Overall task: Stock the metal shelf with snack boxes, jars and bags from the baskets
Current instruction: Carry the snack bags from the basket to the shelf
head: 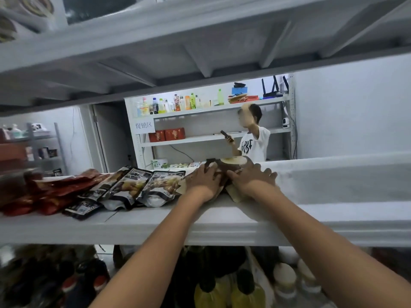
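Both arms reach up from the bottom of the frame to the white metal shelf (333, 218). In the middle of the frame a brown bag (233, 162) stands on it, and there are more brown bags under the hands. The left hand (205, 181) lies flat on the bag's left side. Its grip is loose, with straight fingers that just press. The right hand (249, 177) rests on the right side with its fingers spread out — not curled round anything. Just left of the hands, black bags (133, 185) lean in a row, and red bags (55, 190) lie further left. Bottles (284, 278) stand below the shelf, at the bottom of the frame. Behind it, near the middle, a person (255, 143) in a white shirt holds a phone (226, 135).
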